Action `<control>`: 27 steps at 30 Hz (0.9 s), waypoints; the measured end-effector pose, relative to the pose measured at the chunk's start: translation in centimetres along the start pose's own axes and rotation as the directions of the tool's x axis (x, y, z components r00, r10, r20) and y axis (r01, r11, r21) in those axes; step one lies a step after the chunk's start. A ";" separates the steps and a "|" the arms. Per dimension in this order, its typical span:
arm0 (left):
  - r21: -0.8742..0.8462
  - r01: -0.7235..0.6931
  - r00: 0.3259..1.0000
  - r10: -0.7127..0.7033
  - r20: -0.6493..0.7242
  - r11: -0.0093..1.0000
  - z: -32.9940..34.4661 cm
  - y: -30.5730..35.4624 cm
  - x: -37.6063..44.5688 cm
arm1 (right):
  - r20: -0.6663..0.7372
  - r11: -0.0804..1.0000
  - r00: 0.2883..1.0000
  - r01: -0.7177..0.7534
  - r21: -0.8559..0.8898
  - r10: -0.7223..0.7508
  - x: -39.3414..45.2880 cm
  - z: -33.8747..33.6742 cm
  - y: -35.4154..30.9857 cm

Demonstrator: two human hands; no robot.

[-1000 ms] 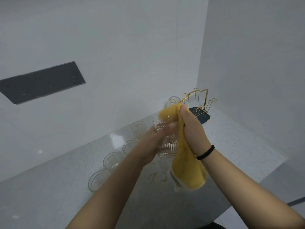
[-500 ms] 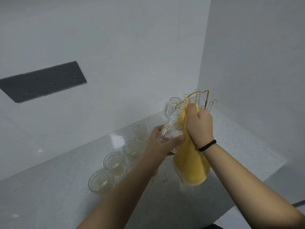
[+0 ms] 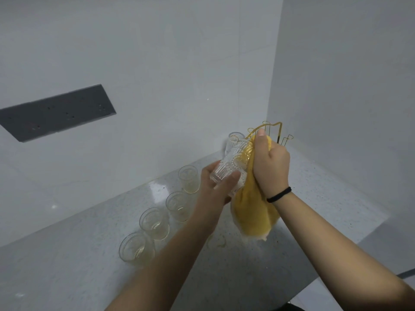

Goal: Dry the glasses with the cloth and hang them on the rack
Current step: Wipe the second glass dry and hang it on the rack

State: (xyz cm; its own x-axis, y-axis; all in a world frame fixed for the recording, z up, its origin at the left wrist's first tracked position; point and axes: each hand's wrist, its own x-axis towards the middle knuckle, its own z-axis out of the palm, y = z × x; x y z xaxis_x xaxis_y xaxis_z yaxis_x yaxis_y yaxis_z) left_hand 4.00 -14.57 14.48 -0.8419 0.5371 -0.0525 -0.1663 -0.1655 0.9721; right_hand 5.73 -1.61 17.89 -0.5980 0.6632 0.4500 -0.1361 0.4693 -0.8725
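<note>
Left hand [image 3: 215,187] was wrapped around the base of a ribbed glass [image 3: 233,164], held tilted above the counter [image 3: 325,198]. Right hand [image 3: 270,167] had the yellow cloth [image 3: 253,214] bunched in a fist, stuffed into the glass mouth. Rack [image 3: 275,131] was mostly hidden behind them. Four glasses [image 3: 155,223] waited in a row.

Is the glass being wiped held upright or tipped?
Tipped. The held glass leans, its mouth up toward the yellow cloth, base gripped by the left hand.
</note>
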 end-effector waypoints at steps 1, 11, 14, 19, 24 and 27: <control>-0.115 0.054 0.996 -0.045 0.076 0.992 0.1 0.4 -0.1 | 0.001 0.999 1.000 0.030 0.038 -0.030 -0.1 -0.2 -0.1; 0.201 -0.106 0.994 0.106 0.009 0.974 0.2 0.6 -0.1 | -0.059 0.997 0.998 0.005 0.076 0.000 0.7 -0.7 -0.5; -0.095 0.063 0.988 -0.048 0.148 0.994 0.3 1.4 0.2 | -0.047 0.988 0.998 0.056 0.143 -0.050 0.6 -1.1 -0.6; -0.225 0.268 0.945 -0.210 0.251 0.937 0.5 1.4 0.8 | -0.079 0.977 0.997 0.028 0.213 -0.012 0.5 -1.2 0.2; 0.033 0.012 0.999 -0.013 0.029 0.999 1.5 -0.3 1.6 | -0.095 0.993 0.992 -0.073 0.088 0.081 1.4 -1.0 1.4; -0.248 0.226 0.962 -0.176 0.208 0.942 1.5 -0.1 2.7 | -0.079 0.995 0.997 0.025 0.096 -0.017 1.8 -1.4 1.6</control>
State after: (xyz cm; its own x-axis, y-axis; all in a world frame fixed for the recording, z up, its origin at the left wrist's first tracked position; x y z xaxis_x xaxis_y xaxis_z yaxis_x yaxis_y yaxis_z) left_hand 2.48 -11.88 14.57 -0.6739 0.7180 -0.1741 -0.4741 -0.2395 0.8473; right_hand 5.51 1.13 17.52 -0.5312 0.6992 0.4785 -0.2263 0.4271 -0.8754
